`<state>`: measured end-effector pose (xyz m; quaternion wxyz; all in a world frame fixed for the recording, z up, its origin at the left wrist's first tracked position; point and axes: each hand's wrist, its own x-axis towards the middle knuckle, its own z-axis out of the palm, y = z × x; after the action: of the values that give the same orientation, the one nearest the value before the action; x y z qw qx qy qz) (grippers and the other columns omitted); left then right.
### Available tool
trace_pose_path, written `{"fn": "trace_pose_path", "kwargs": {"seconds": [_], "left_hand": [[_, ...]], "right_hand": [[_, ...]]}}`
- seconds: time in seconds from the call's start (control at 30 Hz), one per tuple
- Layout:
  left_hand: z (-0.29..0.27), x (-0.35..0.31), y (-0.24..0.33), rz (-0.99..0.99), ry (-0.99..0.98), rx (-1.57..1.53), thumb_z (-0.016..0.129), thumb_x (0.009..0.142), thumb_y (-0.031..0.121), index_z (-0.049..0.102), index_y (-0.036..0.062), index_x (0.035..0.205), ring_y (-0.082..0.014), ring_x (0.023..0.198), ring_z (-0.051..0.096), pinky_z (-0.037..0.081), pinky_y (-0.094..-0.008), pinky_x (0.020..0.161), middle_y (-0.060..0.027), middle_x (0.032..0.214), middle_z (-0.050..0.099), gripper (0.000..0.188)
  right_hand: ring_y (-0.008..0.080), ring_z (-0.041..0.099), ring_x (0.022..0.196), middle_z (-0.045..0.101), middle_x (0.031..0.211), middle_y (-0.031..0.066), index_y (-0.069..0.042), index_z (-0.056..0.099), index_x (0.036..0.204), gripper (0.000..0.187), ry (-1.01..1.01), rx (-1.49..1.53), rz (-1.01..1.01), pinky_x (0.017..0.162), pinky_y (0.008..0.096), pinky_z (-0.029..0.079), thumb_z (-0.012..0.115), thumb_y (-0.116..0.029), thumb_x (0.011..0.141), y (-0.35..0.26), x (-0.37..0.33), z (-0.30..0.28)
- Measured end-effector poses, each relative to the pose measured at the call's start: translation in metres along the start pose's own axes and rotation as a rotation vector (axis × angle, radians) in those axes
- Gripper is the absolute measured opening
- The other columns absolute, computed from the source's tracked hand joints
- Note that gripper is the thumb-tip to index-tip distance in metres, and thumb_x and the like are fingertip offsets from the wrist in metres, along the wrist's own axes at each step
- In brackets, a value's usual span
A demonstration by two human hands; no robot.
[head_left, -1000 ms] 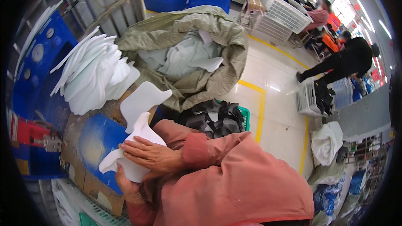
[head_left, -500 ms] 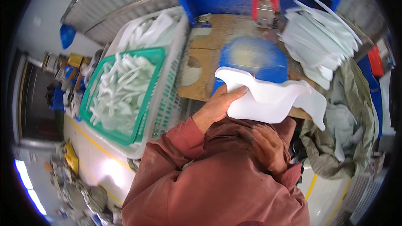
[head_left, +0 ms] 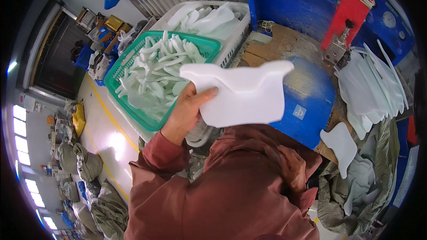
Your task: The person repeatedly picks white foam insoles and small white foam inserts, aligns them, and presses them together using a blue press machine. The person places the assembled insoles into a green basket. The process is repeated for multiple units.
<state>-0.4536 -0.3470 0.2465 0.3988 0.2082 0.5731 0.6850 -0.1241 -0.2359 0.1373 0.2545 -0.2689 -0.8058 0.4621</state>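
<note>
Mid-frame, our left hand (head_left: 188,110) is pinching the pad (head_left: 244,106) edgewise, likely baring its face; we can't tell our right hand's (head_left: 290,165) grip.

brown bench (head_left: 284,44), blue board (head_left: 316,102), stacked white pieces (head_left: 370,90)

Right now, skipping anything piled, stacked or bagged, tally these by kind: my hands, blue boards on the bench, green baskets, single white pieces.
Hands: 2 (left hand, right hand)
Blue board: 1
Green basket: 1
White pieces: 2 (held white piece, loose white piece near the board)
Total: 6
</note>
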Motion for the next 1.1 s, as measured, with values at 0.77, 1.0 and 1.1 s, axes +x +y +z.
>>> {"fn": "trace_pose_path", "kwargs": {"seconds": [0.77, 1.0, 1.1], "left_hand": [[-0.399, 0.371, 0.137, 0.091, 0.455, 0.339, 0.068, 0.104, 0.029, 0.054, 0.0017, 0.141, -0.0311, 0.116, 0.065, 0.056, -0.0401, 0.099, -0.0205, 0.137, 0.058, 0.049], [-0.477, 0.464, 0.061, 0.006, 0.607, 0.138, 0.078, 0.099, 0.033, 0.056, -0.0020, 0.148, -0.0303, 0.130, 0.059, 0.054, -0.0339, 0.110, -0.0228, 0.148, 0.053, 0.064], [-0.479, 0.456, 0.060, -0.011, 0.548, 0.321, 0.072, 0.103, 0.030, 0.053, -0.0033, 0.151, -0.0304, 0.133, 0.057, 0.056, -0.0348, 0.108, -0.0228, 0.150, 0.051, 0.061]], "right_hand": [[0.0367, 0.074, 0.098, 0.074, 0.111, 0.0201, -0.001, 0.072, 0.124, 0.025, -0.070, -0.142, 0.104, 0.084, 0.0417, 0.060, 0.068, -0.007, 0.100, 0.041, 0.057, -0.009], [0.0332, 0.071, 0.098, 0.071, 0.110, 0.0135, -0.006, 0.071, 0.123, 0.031, 0.148, -0.521, 0.037, 0.090, 0.0381, 0.057, 0.073, -0.008, 0.092, 0.036, 0.034, -0.057], [0.0327, 0.071, 0.097, 0.073, 0.104, 0.0113, -0.011, 0.074, 0.124, 0.033, 0.369, -0.332, 0.224, 0.084, 0.0450, 0.056, 0.074, -0.012, 0.091, 0.045, 0.008, -0.078]]}}
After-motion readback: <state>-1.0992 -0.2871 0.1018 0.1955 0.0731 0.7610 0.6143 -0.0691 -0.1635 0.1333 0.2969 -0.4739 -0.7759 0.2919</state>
